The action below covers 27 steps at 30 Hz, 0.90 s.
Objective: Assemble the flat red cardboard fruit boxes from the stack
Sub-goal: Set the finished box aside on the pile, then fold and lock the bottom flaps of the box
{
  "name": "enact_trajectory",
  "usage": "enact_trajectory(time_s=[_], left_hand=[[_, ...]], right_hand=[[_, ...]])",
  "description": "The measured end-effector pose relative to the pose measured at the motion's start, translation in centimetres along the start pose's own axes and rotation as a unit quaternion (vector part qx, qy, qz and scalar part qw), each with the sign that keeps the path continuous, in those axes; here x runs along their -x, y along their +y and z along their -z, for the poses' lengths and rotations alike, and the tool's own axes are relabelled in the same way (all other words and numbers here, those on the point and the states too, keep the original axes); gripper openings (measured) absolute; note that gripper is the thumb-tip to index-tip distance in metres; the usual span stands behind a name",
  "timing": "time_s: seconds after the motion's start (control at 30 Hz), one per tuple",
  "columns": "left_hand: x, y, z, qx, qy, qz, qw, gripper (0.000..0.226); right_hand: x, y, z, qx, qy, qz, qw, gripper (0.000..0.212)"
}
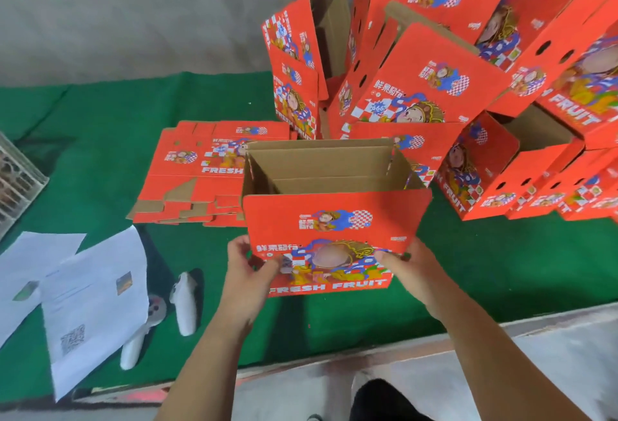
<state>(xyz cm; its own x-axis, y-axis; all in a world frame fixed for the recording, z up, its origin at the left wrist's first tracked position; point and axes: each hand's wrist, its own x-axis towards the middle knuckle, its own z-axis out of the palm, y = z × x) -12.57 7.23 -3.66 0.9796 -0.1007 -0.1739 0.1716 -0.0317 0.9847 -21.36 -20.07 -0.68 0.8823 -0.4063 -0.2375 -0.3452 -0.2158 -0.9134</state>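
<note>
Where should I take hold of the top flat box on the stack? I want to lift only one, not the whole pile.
Probably the near-left corner of the top flat box, reached from the left side. There the notched brown flap edges are staggered and exposed, so a thumb-over, fingers-under grip can separate one sheet. The right side is blocked by the open box that both hands hold.

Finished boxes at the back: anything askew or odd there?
Yes. The finished boxes lean against one another at different angles, not in rows. The box held by the left hand and right hand stands upright.
</note>
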Motion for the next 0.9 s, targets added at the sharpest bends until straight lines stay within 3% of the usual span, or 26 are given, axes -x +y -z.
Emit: enact_trajectory(time_s=[0.13, 0.33, 0.43, 0.5, 0.6, 0.67, 0.77, 0.83, 0.9], left_hand=[[-1.3, 0.4, -2.4, 0.005, -0.069, 0.034, 0.997, 0.032], [-2.2, 0.3, -9.2, -0.031, -0.122, 0.056, 0.99, 0.041], [-2.1, -0.1, -14.3, -0.079, -0.13, 0.025, 0.988, 0.03], [-1.7, -0.2, -18.0, -0.071, -0.147, 0.029, 0.986, 0.029], [-1.4, -0.6, -23.1, -0.075, -0.297, 0.018, 0.952, 0.034], [-1.8, -0.8, -25.4, -0.126, -0.394, 0.024, 0.91, 0.054], [-2.7, -0.6, -26.6, -0.133, -0.356, 0.077, 0.922, 0.063], [-3.4, -0.5, -26.6, -0.135, -0.281, 0.085, 0.947, 0.048], [-4.2, -0.8, -26.3, -0.146, -0.247, 0.099, 0.953, 0.039]], right_hand=[[-2.1, 0.9, 1.4, -0.049, 0.075, -0.046, 0.995, 0.036], [-4.1, 4.0, 4.8, -0.134, 0.199, -0.09, 0.967, 0.04], [-4.2, 5.9, 6.9, -0.185, 0.303, -0.065, 0.933, 0.079], [-4.1, 7.0, 7.4, -0.205, 0.323, -0.084, 0.92, 0.107], [-4.7, 8.4, 6.0, -0.184, 0.292, -0.076, 0.935, 0.133], [-5.4, 9.5, 4.4, -0.112, 0.269, -0.1, 0.951, 0.13], [-7.2, 10.8, 4.3, -0.086, 0.252, -0.199, 0.943, 0.138], [-8.9, 10.9, 5.5, -0.146, 0.316, -0.267, 0.899, 0.137], [-10.8, 10.7, 7.3, -0.2, 0.351, -0.329, 0.853, 0.117]])
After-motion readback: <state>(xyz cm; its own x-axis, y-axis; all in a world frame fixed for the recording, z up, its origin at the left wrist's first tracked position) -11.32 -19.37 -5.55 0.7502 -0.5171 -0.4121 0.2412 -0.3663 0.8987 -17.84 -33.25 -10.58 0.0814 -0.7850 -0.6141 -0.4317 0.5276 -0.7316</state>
